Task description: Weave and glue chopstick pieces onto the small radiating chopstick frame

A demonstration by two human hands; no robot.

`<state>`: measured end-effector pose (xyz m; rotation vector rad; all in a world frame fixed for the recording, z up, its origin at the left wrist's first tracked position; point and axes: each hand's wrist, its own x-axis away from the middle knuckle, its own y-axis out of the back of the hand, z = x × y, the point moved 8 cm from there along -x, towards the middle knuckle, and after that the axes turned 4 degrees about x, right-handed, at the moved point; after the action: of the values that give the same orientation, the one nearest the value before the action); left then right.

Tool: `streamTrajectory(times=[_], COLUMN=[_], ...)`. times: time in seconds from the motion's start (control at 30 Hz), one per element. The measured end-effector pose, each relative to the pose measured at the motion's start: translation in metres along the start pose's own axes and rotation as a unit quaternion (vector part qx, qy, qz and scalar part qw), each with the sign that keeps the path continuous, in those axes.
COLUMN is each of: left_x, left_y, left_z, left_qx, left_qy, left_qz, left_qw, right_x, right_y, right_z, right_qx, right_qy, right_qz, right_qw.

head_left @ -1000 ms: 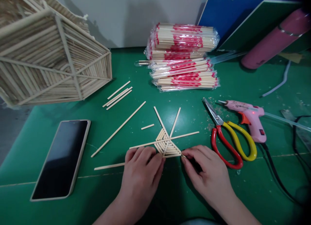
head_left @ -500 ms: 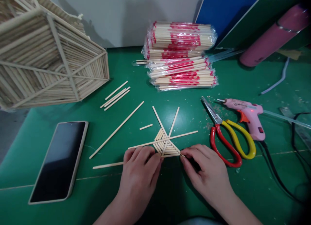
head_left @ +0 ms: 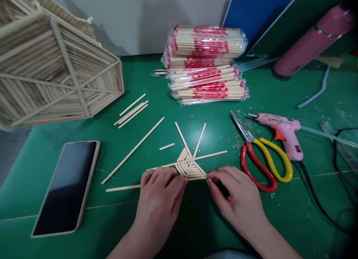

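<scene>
A star-like frame of crossed wooden sticks [head_left: 192,159] lies flat, with short sticks [head_left: 197,172] laid side by side in two of its sections. Along its near edge runs a long wooden stick [head_left: 123,188], partly hidden beneath my left hand [head_left: 161,193]. That hand is closed, its thumb and fingers pressing on this stick beside the frame. My right hand [head_left: 236,190] pinches at the frame's near right corner, where the stick's right end meets it. The exact grip of its fingertips is partly hidden.
Red-handled and yellow-handled scissors [head_left: 258,154] and a pink glue gun [head_left: 282,132] lie right. A phone [head_left: 65,188] and loose sticks [head_left: 132,151] are left. Behind stand wrapped chopstick bundles [head_left: 208,65], a woven stick structure [head_left: 61,65] and a pink bottle [head_left: 310,44].
Both hands keep nearly the same pose at the near edge of the frame. The surroundings have shifted slightly left in view.
</scene>
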<state>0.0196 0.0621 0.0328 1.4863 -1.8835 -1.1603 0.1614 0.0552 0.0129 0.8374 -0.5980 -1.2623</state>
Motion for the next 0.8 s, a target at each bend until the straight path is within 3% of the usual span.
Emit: streamTrajectory(times=[0.8], left_x=[-0.0018], left_y=[-0.0012], left_z=[-0.0016], left_qx=[-0.003], left_qy=[0.000], left_qz=[0.017], left_qw=[1.000], right_x=[-0.0015], right_y=[0.0011], right_z=[0.0010], right_qx=[0.011], right_qy=[0.002], right_qz=[0.002], right_qw=[1.000])
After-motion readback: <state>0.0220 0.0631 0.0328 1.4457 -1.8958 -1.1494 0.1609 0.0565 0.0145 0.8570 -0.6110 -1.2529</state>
